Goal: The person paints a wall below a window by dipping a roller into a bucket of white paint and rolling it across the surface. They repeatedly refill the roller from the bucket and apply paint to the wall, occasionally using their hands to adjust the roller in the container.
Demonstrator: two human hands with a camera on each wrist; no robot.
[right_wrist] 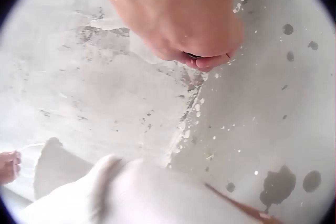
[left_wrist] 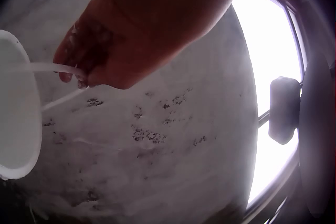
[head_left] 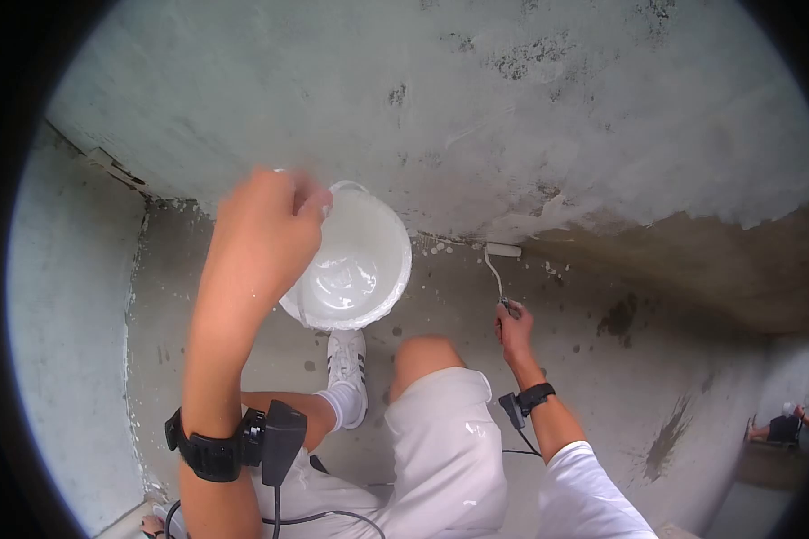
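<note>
My left hand (head_left: 268,223) grips the thin white handle (left_wrist: 55,68) of a white bucket (head_left: 382,235). The bucket's rim is coated with paint, and glossy white paint shows inside it. In the left wrist view the handle runs from the bucket's rim (left_wrist: 38,134) up into curled fingers. Lower and to the right, my right hand (head_left: 515,331) holds a paint roller (head_left: 503,251) by its dark grip. The roller's white sleeve lies close to the foot of the wall. In the right wrist view the back of the right hand (right_wrist: 194,29) hides most of the roller.
A patchy, whitish wall (head_left: 476,108) rises ahead, and another wall (head_left: 72,332) stands at left. White drips and dark spots mark the grey floor (head_left: 584,359). My shoe (head_left: 346,373) is just below the bucket. Another person (head_left: 786,424) is far off at right.
</note>
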